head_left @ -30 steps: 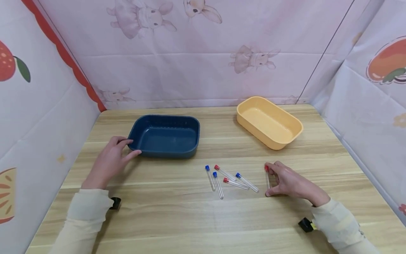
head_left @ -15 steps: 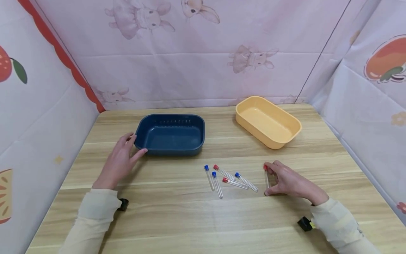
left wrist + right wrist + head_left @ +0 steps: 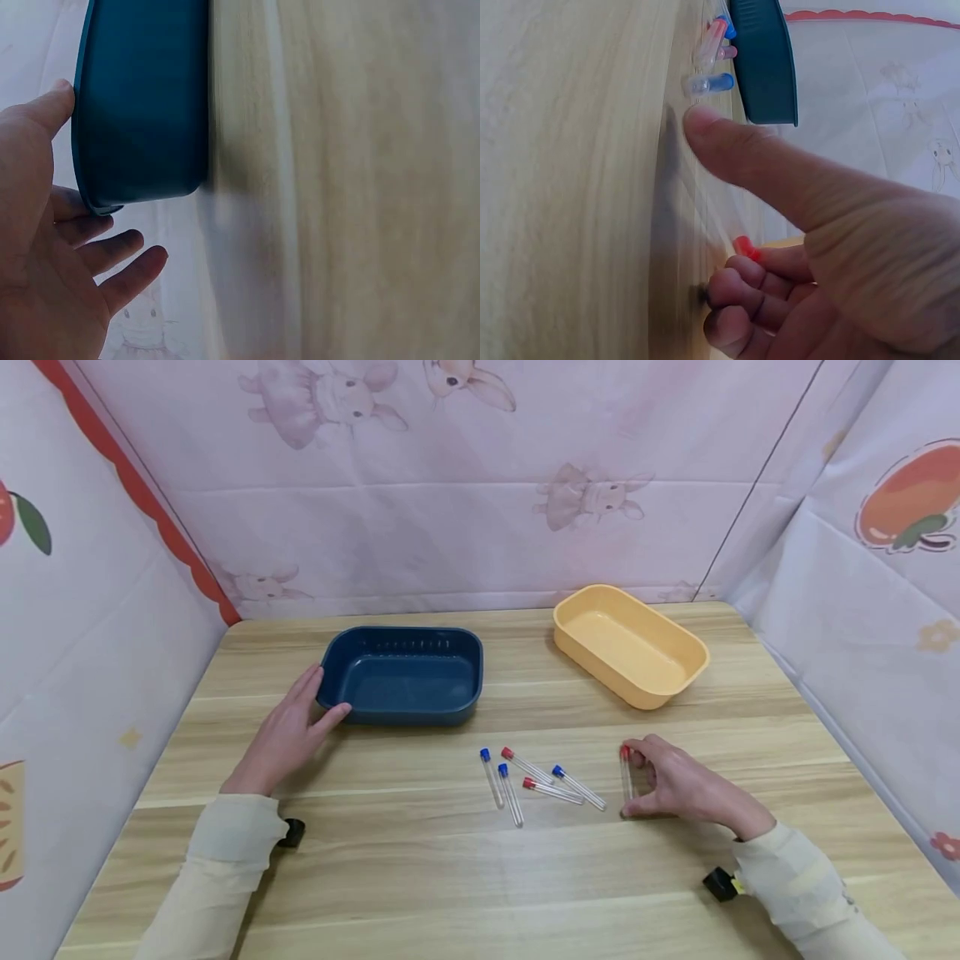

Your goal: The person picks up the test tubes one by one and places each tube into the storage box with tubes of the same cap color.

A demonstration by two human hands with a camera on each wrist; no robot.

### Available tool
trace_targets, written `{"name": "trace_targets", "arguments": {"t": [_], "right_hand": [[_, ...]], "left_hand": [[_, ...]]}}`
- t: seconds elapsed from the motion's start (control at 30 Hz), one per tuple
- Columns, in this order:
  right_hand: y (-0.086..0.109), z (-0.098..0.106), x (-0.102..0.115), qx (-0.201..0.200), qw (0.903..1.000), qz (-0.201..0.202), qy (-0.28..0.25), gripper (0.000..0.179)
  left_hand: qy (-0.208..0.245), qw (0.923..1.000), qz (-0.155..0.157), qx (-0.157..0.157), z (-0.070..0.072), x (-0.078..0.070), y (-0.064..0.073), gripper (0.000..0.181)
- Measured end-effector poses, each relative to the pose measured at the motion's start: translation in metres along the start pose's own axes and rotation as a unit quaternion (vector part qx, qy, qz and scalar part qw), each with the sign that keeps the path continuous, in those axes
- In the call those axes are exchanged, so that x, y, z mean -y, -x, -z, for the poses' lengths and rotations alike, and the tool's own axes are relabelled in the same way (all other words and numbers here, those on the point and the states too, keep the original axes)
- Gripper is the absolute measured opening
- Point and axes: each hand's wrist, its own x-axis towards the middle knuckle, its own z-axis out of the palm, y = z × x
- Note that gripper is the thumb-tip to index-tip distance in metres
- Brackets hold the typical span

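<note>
My left hand touches the near left corner of a dark blue plastic bin, thumb on the front rim and fairly straight fingers at the left side. In the left wrist view the outer fingers are spread, off the bin. At the right, my right hand holds a red-capped clear test tube lengthwise, index finger at the cap and thumb at the other end. In the right wrist view the red cap meets the index finger; the clear tube is hardly visible.
Several test tubes with blue and red caps lie between the hands, some touching or crossing. A yellow bin stands angled at the back right. Printed cloth walls border the wooden table.
My left hand and the dark blue bin have shifted a little to the right, then stopped; the left fingers have straightened. The right hand and its tube have stayed nearly still.
</note>
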Motion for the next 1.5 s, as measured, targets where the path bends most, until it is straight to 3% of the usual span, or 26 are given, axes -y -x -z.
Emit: {"name": "trace_targets", "arguments": {"t": [0.27,0.5,0.97,1.17,1.5], "right_hand": [[-0.003,0.003,-0.004,-0.037,0.9985,0.037,-0.012,0.072],[-0.004,0.01,0.001,-0.047,0.9961,0.072,-0.021,0.073],[-0.009,0.034,0.009,-0.079,0.9942,0.072,-0.008,0.068],[-0.014,0.043,0.013,-0.084,0.9936,0.075,-0.011,0.063],[-0.025,0.054,0.02,-0.095,0.9912,0.092,-0.005,0.065]], "left_hand": [[-0.002,0.9999,0.013,-0.004,0.0,-0.008,0.003,0.082],[0.003,0.9994,0.032,0.014,-0.004,-0.011,0.006,0.083],[0.004,0.9992,0.037,0.011,-0.006,-0.016,0.009,0.087],[-0.003,0.9991,0.038,0.016,-0.007,-0.027,0.012,0.088],[-0.004,0.9997,0.022,-0.001,-0.015,-0.039,0.016,0.086]]}}
